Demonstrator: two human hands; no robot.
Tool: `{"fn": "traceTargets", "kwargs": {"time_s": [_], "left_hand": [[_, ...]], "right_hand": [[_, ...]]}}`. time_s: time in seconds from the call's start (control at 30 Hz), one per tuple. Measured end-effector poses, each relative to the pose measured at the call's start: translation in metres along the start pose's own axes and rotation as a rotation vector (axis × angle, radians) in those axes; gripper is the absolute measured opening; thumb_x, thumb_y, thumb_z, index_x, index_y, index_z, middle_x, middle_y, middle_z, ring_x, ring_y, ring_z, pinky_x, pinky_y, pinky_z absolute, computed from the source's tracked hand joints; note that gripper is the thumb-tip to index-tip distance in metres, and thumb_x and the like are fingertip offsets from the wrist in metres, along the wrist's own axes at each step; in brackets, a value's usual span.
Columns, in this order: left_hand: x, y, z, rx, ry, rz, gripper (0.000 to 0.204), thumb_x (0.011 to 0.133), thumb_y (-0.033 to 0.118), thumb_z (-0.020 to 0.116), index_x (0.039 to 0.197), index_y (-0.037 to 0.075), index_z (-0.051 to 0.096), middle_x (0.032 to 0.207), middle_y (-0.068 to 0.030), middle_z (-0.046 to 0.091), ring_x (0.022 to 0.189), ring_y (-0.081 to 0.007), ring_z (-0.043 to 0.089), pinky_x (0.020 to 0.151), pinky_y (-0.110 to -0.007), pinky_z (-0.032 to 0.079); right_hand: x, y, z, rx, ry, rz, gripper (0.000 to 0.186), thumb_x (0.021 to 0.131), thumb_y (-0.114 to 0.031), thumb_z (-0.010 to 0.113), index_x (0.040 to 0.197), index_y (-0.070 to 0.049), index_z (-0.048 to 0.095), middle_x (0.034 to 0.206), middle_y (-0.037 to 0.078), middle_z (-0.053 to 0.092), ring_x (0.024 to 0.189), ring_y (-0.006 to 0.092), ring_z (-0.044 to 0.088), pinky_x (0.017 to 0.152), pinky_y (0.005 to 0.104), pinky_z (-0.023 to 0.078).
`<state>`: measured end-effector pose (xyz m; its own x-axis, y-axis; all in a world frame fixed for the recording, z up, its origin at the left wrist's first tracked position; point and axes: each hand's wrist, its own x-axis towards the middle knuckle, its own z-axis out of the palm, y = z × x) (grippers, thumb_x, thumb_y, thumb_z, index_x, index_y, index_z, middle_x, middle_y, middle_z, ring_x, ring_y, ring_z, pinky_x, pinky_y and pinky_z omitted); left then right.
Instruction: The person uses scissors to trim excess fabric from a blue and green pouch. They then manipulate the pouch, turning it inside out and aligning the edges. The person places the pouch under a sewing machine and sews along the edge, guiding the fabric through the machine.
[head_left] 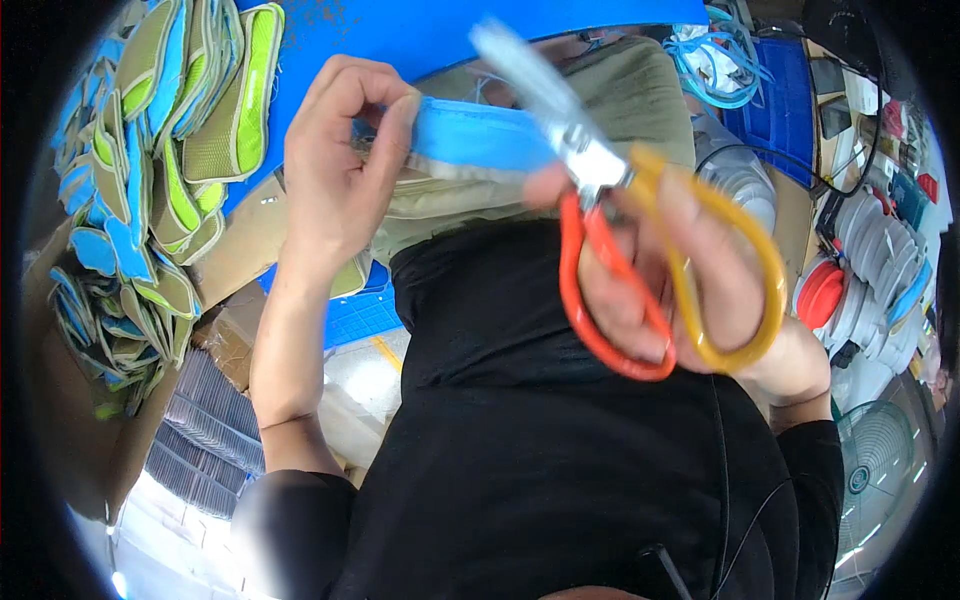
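My left hand [345,160] is closed, thumb and forefinger pinching the left end of a bright blue fabric piece [475,135] with a pale lower edge. It stretches rightward above my lap. My right hand [625,290] grips large scissors [597,168] with one orange-red and one yellow handle loop. Their silvery blades point up and left, smeared by motion, and cross in front of the fabric's right end. A fingertip of the right hand is close to that end; whether it touches the cloth I cannot tell.
Green, blue and khaki fabric pieces [235,110] are heaped at the left, beside the blue tabletop [420,35]. Light blue cords [715,65] lie tangled at the back right, near a blue crate [775,100]. A green fan [868,470] stands at the lower right.
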<state>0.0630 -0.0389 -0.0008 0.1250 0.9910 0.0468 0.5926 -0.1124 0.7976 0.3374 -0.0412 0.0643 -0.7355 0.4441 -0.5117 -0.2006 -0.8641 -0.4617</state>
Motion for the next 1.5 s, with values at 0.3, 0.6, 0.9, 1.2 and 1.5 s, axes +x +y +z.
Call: {"fn": "traceTargets", "kwargs": {"time_s": [0.3,0.6,0.9,1.2,1.5], "left_hand": [[-0.005,0.0,0.007,0.043,0.115,0.044,0.007,0.09,-0.004,0.068,0.094,0.0,0.064,0.096,-0.0097,0.064,0.078,-0.019,0.061,0.07,-0.03,0.051],[-0.007,0.0,0.008,0.078,0.151,0.086,0.008,0.089,-0.004,0.069,0.094,0.001,0.064,0.096,-0.0097,0.064,0.077,-0.0193,0.062,0.068,-0.03,0.051],[-0.009,0.005,0.011,0.103,0.152,0.071,0.007,0.092,-0.005,0.066,0.095,-0.002,0.06,0.097,-0.011,0.061,0.083,-0.0181,0.058,0.076,-0.029,0.049],[-0.013,-0.013,0.02,-0.057,0.223,-0.017,0.006,0.094,0.0,0.067,0.094,0.001,0.06,0.095,-0.0072,0.061,0.074,-0.0126,0.056,0.064,-0.027,0.047],[-0.015,-0.005,0.013,-0.218,0.228,-0.225,0.01,0.102,0.009,0.064,0.099,0.0,0.062,0.098,-0.0004,0.061,0.087,-0.0068,0.051,0.079,-0.022,0.042]], "right_hand": [[0.005,0.009,0.013,0.086,0.026,0.262,0.058,0.11,-0.05,0.042,0.137,0.001,0.048,0.067,-0.001,0.048,0.052,0.0075,0.046,0.049,0.0225,0.039],[0.008,0.01,0.018,0.08,0.058,0.259,0.059,0.108,-0.052,0.046,0.135,0.001,0.05,0.067,0.0,0.047,0.051,0.0079,0.046,0.047,0.0233,0.039],[0.01,0.017,0.021,0.032,0.105,0.214,0.055,0.108,-0.05,0.048,0.131,-0.001,0.053,0.066,0.0,0.047,0.049,0.0074,0.045,0.045,0.0234,0.038],[0.019,0.021,0.017,-0.069,0.131,0.156,0.05,0.108,-0.046,0.049,0.128,-0.001,0.056,0.063,-0.002,0.046,0.046,0.0063,0.044,0.042,0.0223,0.036],[0.015,0.015,0.024,-0.048,0.075,0.178,0.053,0.109,-0.048,0.045,0.13,0.0,0.052,0.063,-0.001,0.047,0.048,0.007,0.047,0.044,0.022,0.04]]}}
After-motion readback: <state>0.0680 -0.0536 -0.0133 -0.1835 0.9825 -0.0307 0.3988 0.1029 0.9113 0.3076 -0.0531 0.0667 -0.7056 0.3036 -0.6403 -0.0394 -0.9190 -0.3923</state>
